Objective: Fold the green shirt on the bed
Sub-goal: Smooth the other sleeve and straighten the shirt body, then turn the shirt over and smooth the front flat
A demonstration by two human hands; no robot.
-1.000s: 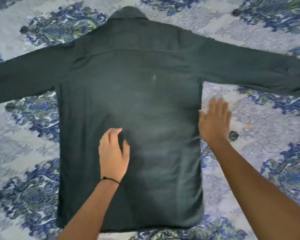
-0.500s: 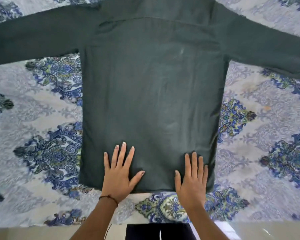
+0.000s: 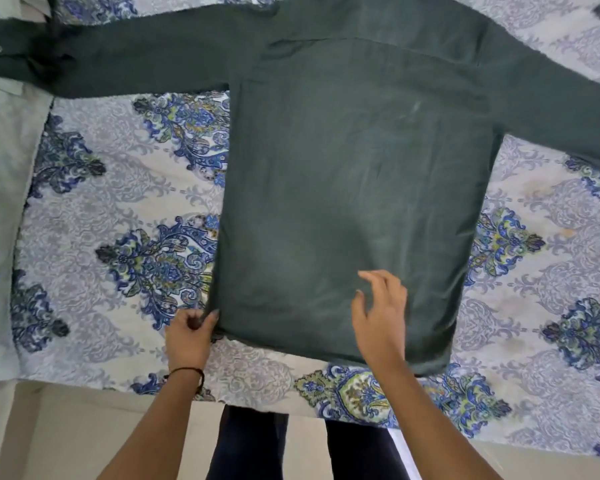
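My left hand (image 3: 191,332) pinches the near-left hem corner of the green shirt (image 3: 354,188), spread back-up on the bed (image 3: 125,188) with its length running away; right hand (image 3: 381,315) hovers loosely open nearby.

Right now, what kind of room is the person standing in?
Probably a bedroom. The green shirt lies spread on a bed covered with a blue patterned bedsheet, and a pale tiled floor shows at the bed's edge beside the person's legs.
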